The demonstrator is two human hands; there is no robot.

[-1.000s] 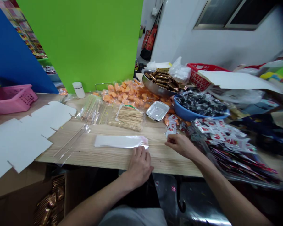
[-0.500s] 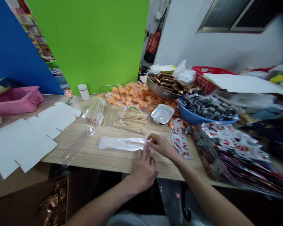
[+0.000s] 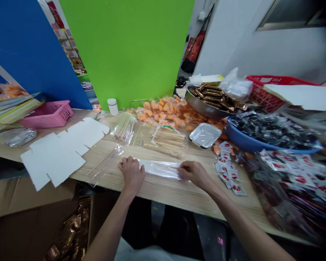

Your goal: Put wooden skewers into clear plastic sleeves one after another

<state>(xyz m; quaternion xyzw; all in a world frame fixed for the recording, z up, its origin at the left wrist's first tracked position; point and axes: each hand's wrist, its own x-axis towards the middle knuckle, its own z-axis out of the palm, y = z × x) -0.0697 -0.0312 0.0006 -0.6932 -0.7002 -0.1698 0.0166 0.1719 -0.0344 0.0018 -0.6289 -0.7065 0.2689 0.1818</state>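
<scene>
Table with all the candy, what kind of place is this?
Probably a small workshop where sweets get packed by hand. The table holds heaps of wrapped sweets, bundles of wooden sticks and flat unfolded boxes.

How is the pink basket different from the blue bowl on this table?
The pink basket is rectangular, with small holes in its wall; the blue bowl is round with a solid wall. The pink basket stands far to the left, beyond the left hand; the blue bowl stands on the right, beyond the right hand. The blue bowl is heaped with dark wrapped pieces; what the pink basket holds cannot be seen. Both rest on the wooden table.
</scene>
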